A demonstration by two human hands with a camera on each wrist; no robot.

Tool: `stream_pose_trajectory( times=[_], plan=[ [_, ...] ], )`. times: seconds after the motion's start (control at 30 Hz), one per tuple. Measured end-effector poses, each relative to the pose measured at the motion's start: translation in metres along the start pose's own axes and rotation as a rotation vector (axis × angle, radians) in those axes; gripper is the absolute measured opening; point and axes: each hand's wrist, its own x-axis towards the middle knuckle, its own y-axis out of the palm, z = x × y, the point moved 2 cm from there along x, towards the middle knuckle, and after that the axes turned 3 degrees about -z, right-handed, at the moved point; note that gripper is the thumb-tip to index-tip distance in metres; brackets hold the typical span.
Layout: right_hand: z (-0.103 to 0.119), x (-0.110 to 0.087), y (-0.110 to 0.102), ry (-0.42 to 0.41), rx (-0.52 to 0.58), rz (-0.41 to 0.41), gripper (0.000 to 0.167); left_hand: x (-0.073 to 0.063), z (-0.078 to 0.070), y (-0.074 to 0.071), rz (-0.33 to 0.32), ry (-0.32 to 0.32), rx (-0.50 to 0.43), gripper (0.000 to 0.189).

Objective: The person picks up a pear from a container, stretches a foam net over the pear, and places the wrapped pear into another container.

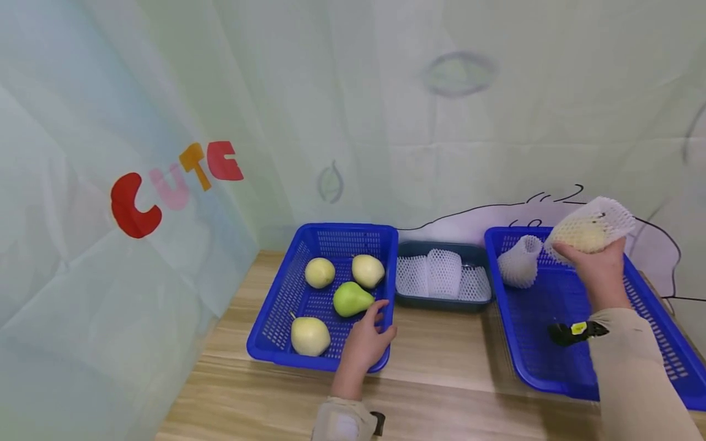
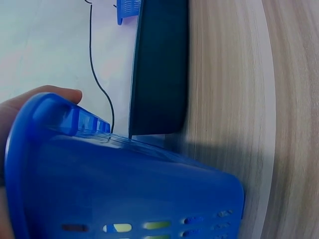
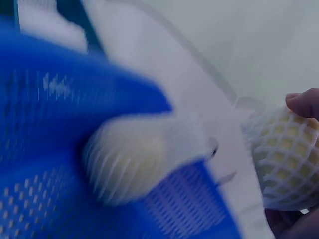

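Note:
My right hand [image 1: 603, 275] grips a pale pear in a white foam net [image 1: 587, 229] above the back of the right blue basket [image 1: 515, 355]. Up close in the right wrist view, fingers and thumb wrap this netted pear [image 3: 286, 159]. Another netted pear [image 1: 518, 263] stands in that basket's back left corner. My left hand [image 1: 364, 343] hangs over the right rim of the left blue basket [image 1: 273, 294], fingers loosely bent near a green pear [image 1: 350, 299]; whether they touch it is unclear. Pale yellow pears [image 1: 310, 335] lie around the green one.
Between the baskets sits a dark teal tray [image 1: 444, 303] with several white foam net sleeves [image 1: 444, 272]. Everything stands on a wood-grain table [image 1: 430, 361]. A printed cloth [image 1: 353, 110] hangs close behind, and another side of it runs along the left.

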Motion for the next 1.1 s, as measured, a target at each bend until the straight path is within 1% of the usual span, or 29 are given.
stream_pose_trajectory(
  times=[0.13,0.23,0.33,0.47,0.57,0.63,0.8,1.1],
  plan=[
    [-0.027,0.019,-0.011,0.065,0.028,-0.038,0.104,0.001,-0.002,-0.001,-0.006,0.012,0.008,0.052],
    [-0.053,0.03,-0.013,0.119,-0.012,-0.051,0.106,0.0,-0.003,-0.001,-0.007,0.014,0.013,0.052],
    [-0.077,0.035,-0.011,0.172,-0.068,-0.07,0.11,-0.002,-0.004,-0.003,-0.008,0.014,0.016,0.051],
    [-0.099,0.039,-0.006,0.169,-0.107,-0.086,0.111,-0.005,-0.003,-0.005,-0.015,0.016,0.035,0.051],
    [-0.106,0.042,-0.004,0.133,-0.116,-0.091,0.111,-0.005,-0.003,-0.005,-0.019,0.018,0.046,0.051],
    [-0.108,0.045,-0.004,0.125,-0.133,-0.08,0.111,-0.005,-0.004,-0.005,-0.019,0.021,0.046,0.051],
    [-0.11,0.051,-0.005,0.143,-0.198,-0.039,0.11,-0.003,-0.003,-0.002,-0.019,0.019,0.044,0.051],
    [-0.117,0.056,-0.003,0.088,-0.212,-0.019,0.106,-0.004,-0.004,-0.001,-0.019,0.022,0.049,0.052]
  ],
)
